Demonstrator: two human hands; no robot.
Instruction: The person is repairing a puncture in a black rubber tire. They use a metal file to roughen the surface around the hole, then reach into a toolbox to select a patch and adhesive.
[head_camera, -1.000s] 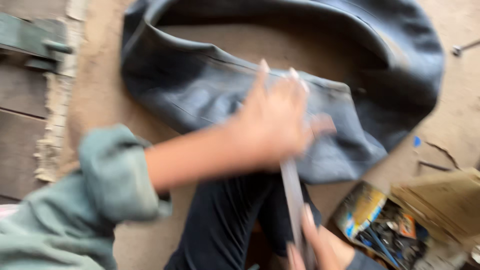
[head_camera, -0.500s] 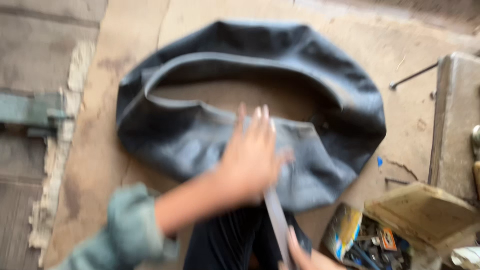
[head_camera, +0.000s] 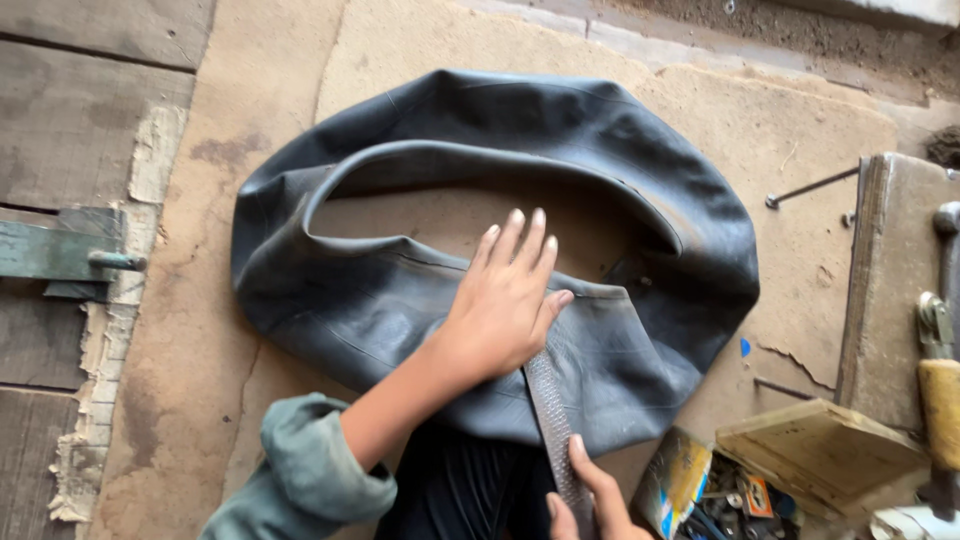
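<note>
Left hand (head_camera: 505, 305) lay flat, fingers spread, pinning the black inner tube (head_camera: 400, 300) to the floor | rasp (head_camera: 552, 420) crossed the tube's near edge | right hand (head_camera: 590, 500) gripped its handle end; you needed firm pressure, short strokes.

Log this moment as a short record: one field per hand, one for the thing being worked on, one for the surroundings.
left hand: left hand lies flat, fingers spread, on the black rubber inner tube
right hand: right hand grips the lower end of a rough metal rasp
rasp: laid across the tube's near edge, its top end under the left hand
tube: deflated, lying limp on the worn floor
surroundings: open box of small items at lower right; wooden-handled tool at the right edge
</note>
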